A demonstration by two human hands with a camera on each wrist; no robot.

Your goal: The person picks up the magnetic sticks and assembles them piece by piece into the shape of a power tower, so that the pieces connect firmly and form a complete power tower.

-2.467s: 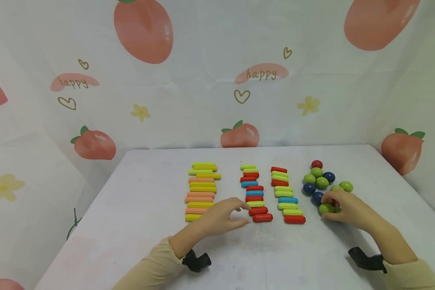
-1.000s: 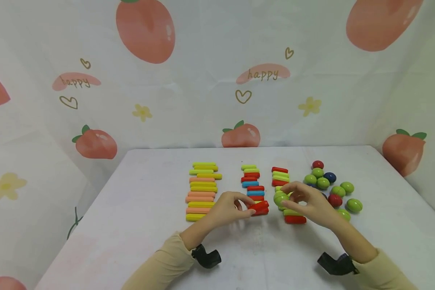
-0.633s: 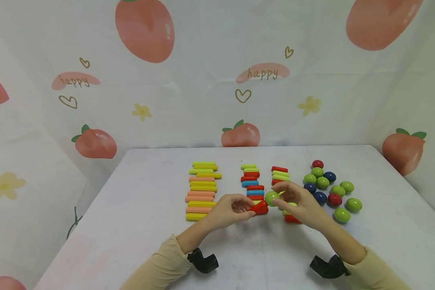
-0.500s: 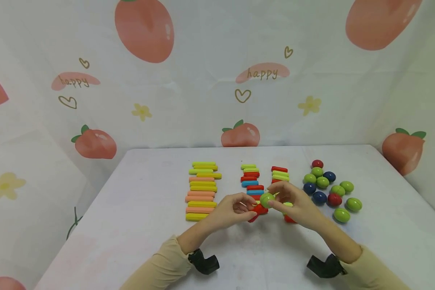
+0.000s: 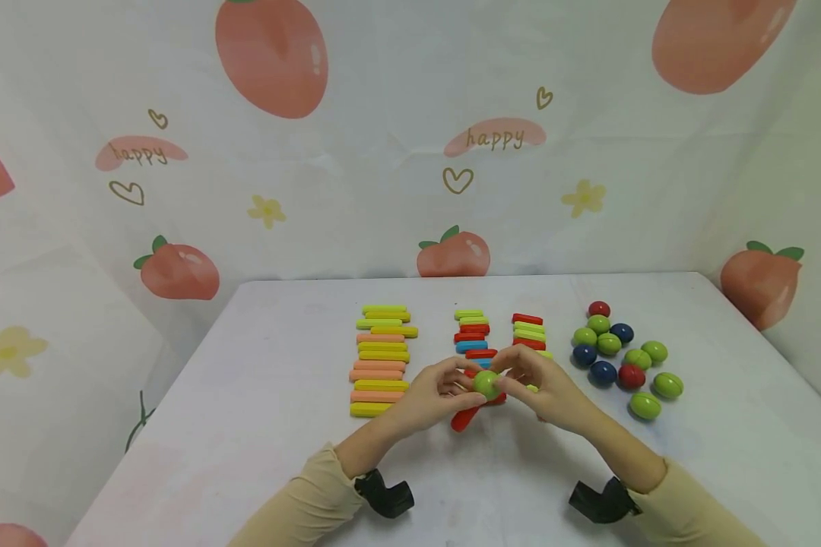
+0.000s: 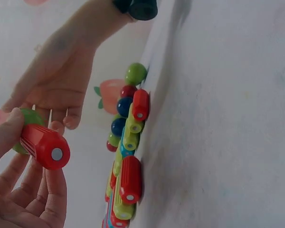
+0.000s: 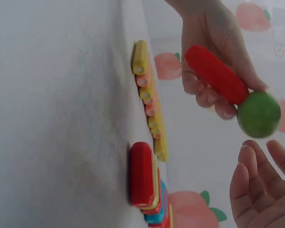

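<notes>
My left hand [image 5: 427, 401] pinches a short red magnetic rod [image 5: 464, 420] between thumb and fingers, above the table. A green ball [image 5: 487, 385] sits against one end of this rod, with the left thumb right beside it. The rod's other end points down toward me and shows a pale round dot in the left wrist view. My right hand [image 5: 550, 389] is close on the ball's right side. In the right wrist view its fingers [image 7: 256, 175] are spread around the green ball [image 7: 257, 115], with a narrow gap between thumb and ball.
Yellow, lime and peach rods [image 5: 379, 366] lie in a column on the left of the white table [image 5: 280, 365]. Shorter red, lime and blue rods [image 5: 474, 329] form two columns behind the hands. Green, blue and red balls [image 5: 609, 344] are grouped at the right.
My left hand picked a red rod from the near end of its column and tilted it. My right hand carried a green ball leftward from the group to the rod's end, and its fingers have loosened.
</notes>
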